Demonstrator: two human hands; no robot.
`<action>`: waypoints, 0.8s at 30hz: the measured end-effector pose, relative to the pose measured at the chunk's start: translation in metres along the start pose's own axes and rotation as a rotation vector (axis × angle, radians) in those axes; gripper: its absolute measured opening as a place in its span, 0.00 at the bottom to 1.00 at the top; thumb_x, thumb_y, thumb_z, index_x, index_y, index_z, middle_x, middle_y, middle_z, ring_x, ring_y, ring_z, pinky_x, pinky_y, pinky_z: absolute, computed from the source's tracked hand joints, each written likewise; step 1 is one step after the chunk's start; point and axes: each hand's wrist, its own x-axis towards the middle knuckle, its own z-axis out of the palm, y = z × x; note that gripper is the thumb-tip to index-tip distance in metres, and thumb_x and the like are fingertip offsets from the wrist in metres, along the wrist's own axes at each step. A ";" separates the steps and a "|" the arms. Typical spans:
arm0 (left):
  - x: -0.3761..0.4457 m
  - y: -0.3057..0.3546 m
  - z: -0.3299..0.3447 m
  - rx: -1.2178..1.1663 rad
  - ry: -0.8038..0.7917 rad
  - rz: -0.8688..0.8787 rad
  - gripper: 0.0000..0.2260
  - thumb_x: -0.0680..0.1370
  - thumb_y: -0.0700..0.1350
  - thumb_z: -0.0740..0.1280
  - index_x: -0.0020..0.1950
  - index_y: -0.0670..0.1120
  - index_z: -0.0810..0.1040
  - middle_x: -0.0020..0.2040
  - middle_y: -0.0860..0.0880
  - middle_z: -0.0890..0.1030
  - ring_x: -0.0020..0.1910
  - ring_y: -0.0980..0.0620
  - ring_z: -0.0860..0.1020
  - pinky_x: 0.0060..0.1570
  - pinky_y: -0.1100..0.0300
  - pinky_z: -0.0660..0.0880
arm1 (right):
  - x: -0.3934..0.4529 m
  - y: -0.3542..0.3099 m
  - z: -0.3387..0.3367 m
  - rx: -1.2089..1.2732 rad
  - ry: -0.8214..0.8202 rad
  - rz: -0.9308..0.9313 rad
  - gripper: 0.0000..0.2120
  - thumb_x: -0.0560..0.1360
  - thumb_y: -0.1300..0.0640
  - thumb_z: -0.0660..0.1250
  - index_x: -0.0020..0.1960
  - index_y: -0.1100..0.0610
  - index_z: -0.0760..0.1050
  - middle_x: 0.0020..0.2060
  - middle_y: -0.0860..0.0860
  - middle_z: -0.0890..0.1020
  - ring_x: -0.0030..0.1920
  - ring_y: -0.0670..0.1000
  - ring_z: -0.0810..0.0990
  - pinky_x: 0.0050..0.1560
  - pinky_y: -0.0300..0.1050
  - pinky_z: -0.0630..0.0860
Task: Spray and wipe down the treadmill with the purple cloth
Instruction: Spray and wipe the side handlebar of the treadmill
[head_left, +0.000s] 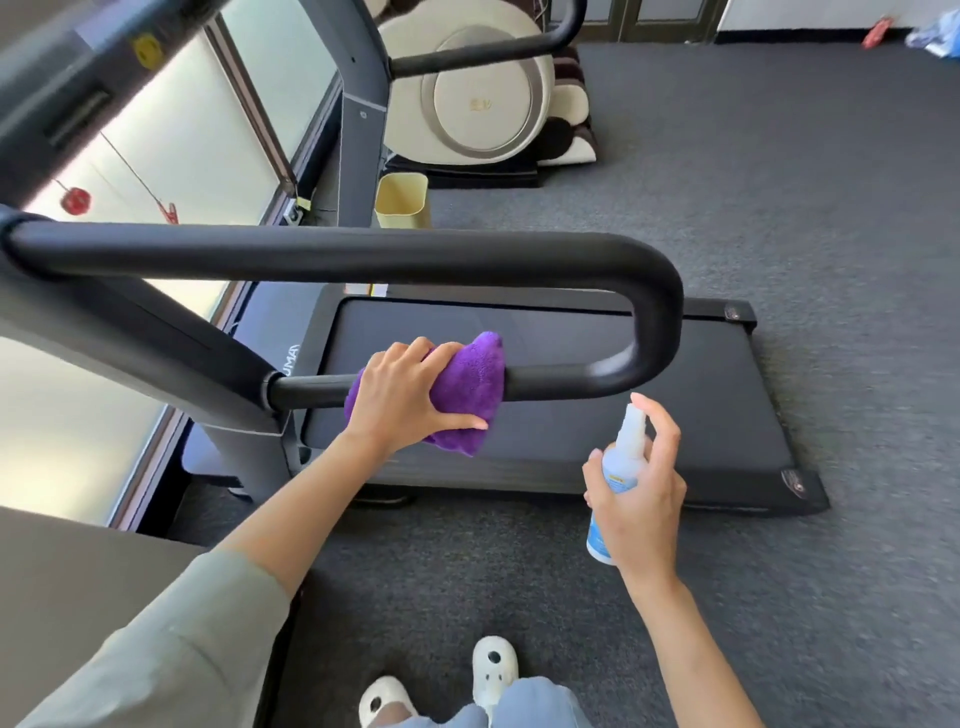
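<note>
A black treadmill stands across the middle of the view, its belt deck (675, 395) low on the floor. The near handrail (566, 379) is a black padded U-shaped bar. My left hand (402, 397) presses the bunched purple cloth (475, 389) around the lower run of that handrail, close to the grey upright post (223, 384). My right hand (641, 488) holds a small white spray bottle (621, 467) upright, just below the handrail's bend, with the forefinger resting on the nozzle top.
A cream massage chair (483, 98) and a pale yellow bin (402, 200) stand beyond the treadmill. Windows run along the left. Grey carpet (805, 208) spreads to the right. My white clogs (493, 665) show at the bottom edge.
</note>
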 end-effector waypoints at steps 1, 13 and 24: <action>-0.002 -0.002 -0.001 0.004 -0.004 -0.015 0.44 0.61 0.80 0.58 0.67 0.52 0.73 0.51 0.50 0.79 0.48 0.45 0.78 0.49 0.49 0.74 | 0.000 -0.001 0.002 0.000 -0.009 -0.008 0.31 0.73 0.67 0.69 0.67 0.43 0.64 0.54 0.54 0.81 0.45 0.58 0.82 0.50 0.56 0.80; 0.051 0.087 0.015 -0.034 -0.045 0.126 0.41 0.64 0.78 0.62 0.67 0.51 0.71 0.51 0.50 0.79 0.46 0.47 0.78 0.46 0.54 0.69 | 0.002 -0.022 0.012 -0.034 -0.019 -0.054 0.33 0.72 0.69 0.71 0.68 0.44 0.64 0.58 0.50 0.81 0.45 0.57 0.84 0.50 0.51 0.79; -0.014 -0.072 0.000 -0.040 0.040 0.072 0.41 0.60 0.81 0.60 0.59 0.52 0.75 0.47 0.52 0.80 0.43 0.47 0.79 0.44 0.54 0.73 | -0.021 -0.046 0.045 -0.067 0.022 -0.032 0.32 0.73 0.67 0.69 0.67 0.41 0.63 0.52 0.56 0.82 0.39 0.59 0.82 0.47 0.60 0.80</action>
